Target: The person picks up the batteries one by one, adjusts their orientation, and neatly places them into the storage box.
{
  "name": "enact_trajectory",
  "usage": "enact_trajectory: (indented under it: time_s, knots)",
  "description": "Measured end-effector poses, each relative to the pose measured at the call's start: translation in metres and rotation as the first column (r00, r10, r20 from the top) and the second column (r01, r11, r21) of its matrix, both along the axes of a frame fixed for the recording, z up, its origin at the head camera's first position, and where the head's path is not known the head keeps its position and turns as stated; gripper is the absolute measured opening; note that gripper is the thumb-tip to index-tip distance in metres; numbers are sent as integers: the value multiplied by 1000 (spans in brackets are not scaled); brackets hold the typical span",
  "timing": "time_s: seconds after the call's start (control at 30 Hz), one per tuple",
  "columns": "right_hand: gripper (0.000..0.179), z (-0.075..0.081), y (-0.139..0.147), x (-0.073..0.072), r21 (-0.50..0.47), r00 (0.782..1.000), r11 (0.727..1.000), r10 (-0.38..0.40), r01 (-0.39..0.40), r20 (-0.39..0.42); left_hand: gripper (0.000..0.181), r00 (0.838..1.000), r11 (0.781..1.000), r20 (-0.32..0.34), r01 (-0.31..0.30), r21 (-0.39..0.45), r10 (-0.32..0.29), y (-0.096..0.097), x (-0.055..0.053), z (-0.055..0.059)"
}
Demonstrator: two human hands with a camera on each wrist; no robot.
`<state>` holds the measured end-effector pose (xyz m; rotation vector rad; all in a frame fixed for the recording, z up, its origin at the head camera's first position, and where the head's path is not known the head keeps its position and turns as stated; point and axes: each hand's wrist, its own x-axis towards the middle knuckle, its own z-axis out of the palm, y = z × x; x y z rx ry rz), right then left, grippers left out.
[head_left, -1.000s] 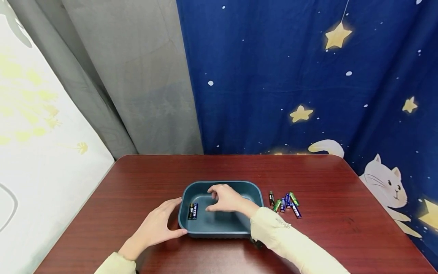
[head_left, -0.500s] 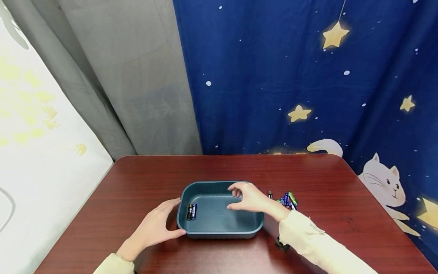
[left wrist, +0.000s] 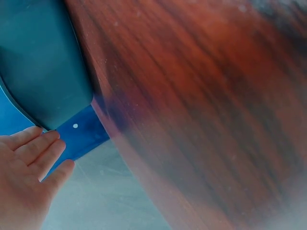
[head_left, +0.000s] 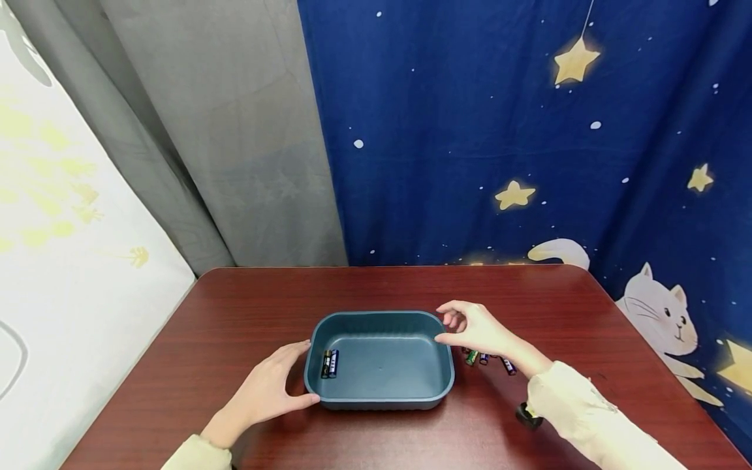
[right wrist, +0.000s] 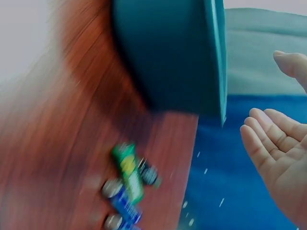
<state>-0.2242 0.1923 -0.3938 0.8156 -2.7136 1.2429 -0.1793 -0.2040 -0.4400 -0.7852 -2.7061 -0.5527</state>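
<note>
Grey curtain [head_left: 235,163] and blue star-print curtain [head_left: 446,163] hang beyond a teal tray [head_left: 382,378] that sits on a red-brown wooden table [head_left: 258,307]. At the tray's left end, a person's left hand [head_left: 269,387] is held wide, thumb and fingers parted, the tips at the rim; it grasps nothing. The left wrist view shows the palm side, with straight fingers reaching the tray's edge. Near the tray's far right corner, the right hand [head_left: 474,328] has thumb and fingers parted and fingers slightly bent. From the head, it overlaps the rim; the right wrist view shows its bare palm, apart from the tray.

Inside the tray, at its left end, a dark battery [head_left: 326,364] and a blue battery [head_left: 333,363] lie side by side, seen clearly only from the head. More batteries lie on the table just right of the tray, partly covered in the head view by the right hand and forearm. The right wrist view reveals a green battery [right wrist: 128,175] next to a small black battery [right wrist: 148,172], with blue batteries [right wrist: 123,205] close by, all blurred. Well right of the tray, a printed cat [head_left: 660,320] decorates the blue cloth.
</note>
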Motion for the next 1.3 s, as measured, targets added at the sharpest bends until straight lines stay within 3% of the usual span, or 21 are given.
enact_trajectory:
  time_s: [0.23,0.43,0.6,0.93,1.3]
  knots:
    - [44,-11,38,2,13,994,994,-108,108,4,85,1000,1000,5,-7,-2,7,1,1,1]
    - [43,-19,66,10,40,989,988,-148,149,-28,84,1000,1000,14,-12,-5,12,1,1,0]
    - [44,-30,87,17,80,986,983,-168,168,-3,85,1000,1000,14,-15,-8,15,0,1,-1]
    - [41,-50,115,26,137,996,987,-85,81,19,85,1000,1000,10,-12,-9,12,0,1,-1]
    - [42,-56,114,26,228,1000,973,-31,31,-2,84,1000,1000,17,-13,0,13,1,2,-1]
